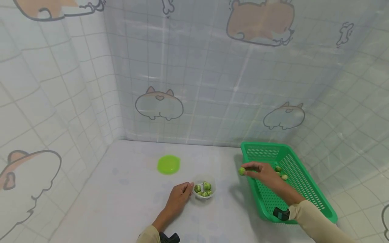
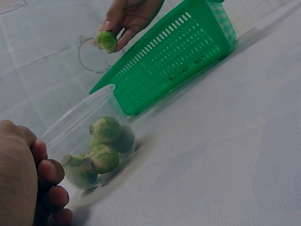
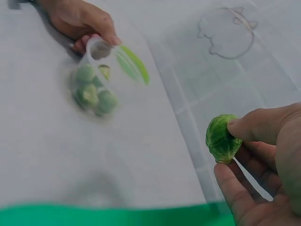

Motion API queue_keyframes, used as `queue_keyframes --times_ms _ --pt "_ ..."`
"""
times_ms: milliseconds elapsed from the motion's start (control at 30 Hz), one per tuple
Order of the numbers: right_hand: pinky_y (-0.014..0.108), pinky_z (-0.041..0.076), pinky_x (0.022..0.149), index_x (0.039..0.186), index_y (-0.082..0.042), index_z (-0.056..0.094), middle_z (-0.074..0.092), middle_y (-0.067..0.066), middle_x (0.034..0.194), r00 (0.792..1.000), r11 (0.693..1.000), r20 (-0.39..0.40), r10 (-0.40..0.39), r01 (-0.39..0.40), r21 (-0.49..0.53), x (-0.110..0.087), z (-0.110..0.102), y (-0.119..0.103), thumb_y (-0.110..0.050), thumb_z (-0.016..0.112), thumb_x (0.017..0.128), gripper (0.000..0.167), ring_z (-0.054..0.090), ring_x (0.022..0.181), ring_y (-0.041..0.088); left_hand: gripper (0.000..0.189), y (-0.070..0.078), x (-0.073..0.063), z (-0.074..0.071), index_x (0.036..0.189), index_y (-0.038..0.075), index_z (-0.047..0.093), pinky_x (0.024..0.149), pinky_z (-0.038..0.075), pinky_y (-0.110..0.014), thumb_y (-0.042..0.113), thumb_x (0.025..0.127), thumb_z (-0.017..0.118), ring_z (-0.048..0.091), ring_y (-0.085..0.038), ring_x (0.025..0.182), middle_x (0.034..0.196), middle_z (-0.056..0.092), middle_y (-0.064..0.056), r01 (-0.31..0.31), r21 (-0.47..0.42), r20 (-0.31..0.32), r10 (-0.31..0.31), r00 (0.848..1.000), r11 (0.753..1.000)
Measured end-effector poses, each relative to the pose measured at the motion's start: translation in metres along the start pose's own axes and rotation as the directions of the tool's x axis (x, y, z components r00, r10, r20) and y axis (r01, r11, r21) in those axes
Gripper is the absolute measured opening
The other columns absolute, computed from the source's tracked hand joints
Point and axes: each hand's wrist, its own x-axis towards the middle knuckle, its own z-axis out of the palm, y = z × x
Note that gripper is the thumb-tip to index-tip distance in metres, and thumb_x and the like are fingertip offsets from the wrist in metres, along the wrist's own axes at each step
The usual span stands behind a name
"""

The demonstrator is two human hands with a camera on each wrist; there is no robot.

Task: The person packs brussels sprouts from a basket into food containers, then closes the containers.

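Between the thumb and fingers of my right hand [image 1: 262,173], a Brussels sprout [image 3: 223,138] is pinched above the left rim of the green basket [image 1: 264,208]. My left hand [image 1: 178,195], fingers curled, grips the rim of a clear plastic tub [image 2: 77,117] on the table. Several Brussels sprouts [image 2: 104,158] lie in the tub, showing through its wall. A few more Brussels sprouts [image 1: 284,177] are in the basket, partly hidden behind my right hand and forearm.
A bright green round lid [image 1: 168,164] lies flat on the white table [image 1: 127,189], behind and left of the tub. Tile-patterned sheeting [image 1: 209,84] with cartoon drawings stands at the back and both sides. The basket takes up the table's right side.
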Motion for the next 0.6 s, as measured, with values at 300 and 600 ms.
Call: queue_keyframes --times_ms 300,600 --pt "0.038 0.051 0.091 0.119 -0.016 0.073 0.067 0.003 0.126 0.999 0.999 0.030 -0.029 0.029 -0.020 0.016 0.041 -0.015 -0.029 0.076 0.092 0.030 0.056 0.127 0.030 0.051 0.001 0.000 -0.001 0.075 0.015 0.060 0.055 0.037 -0.025 0.056 0.103 0.047 0.043 -0.009 0.059 0.063 0.049 0.006 0.020 0.006 0.007 -0.020 1.000 1.000" --pt "0.034 0.054 0.084 0.116 -0.015 0.074 0.071 -0.001 0.116 0.993 0.993 0.076 -0.095 0.100 -0.063 0.033 0.078 -0.029 -0.022 0.075 0.092 0.025 0.063 0.116 0.026 0.051 0.004 -0.001 -0.004 0.074 0.016 0.059 0.055 0.036 -0.025 0.056 0.103 0.047 0.042 -0.008 0.057 0.061 0.047 0.005 -0.003 -0.005 0.009 0.003 1.000 1.000"
